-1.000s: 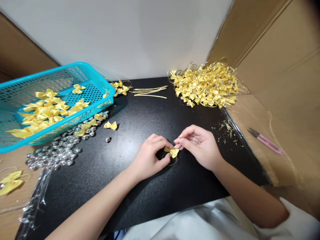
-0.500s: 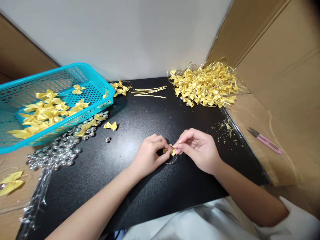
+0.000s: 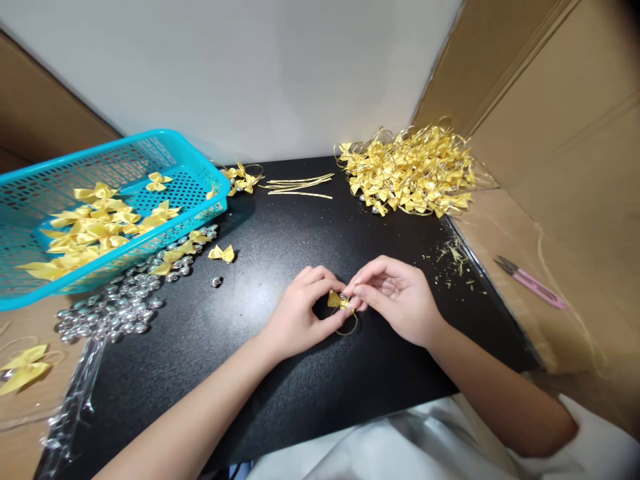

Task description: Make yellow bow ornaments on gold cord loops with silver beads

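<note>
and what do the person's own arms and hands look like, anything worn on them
The left hand and right hand are bare, with no gloves, rings or watch visible. The left forearm and right forearm are uncovered too, with no markings to be seen. A loose white sleeve ends near the right elbow; none shows on the left.

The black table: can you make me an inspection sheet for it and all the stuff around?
Surface: black table, slightly shiny
Job's things: small yellow bow; turquoise basket holding more bows; silver beads; gold cords; bow pile
Clutter: tiny scraps by the table's right edge
Hands: left hand and right hand, both at the small yellow bow; exact grip unclear
Cables: nothing seen for certain
Surroundings: pale wall, cardboard, pink snips at right
</note>
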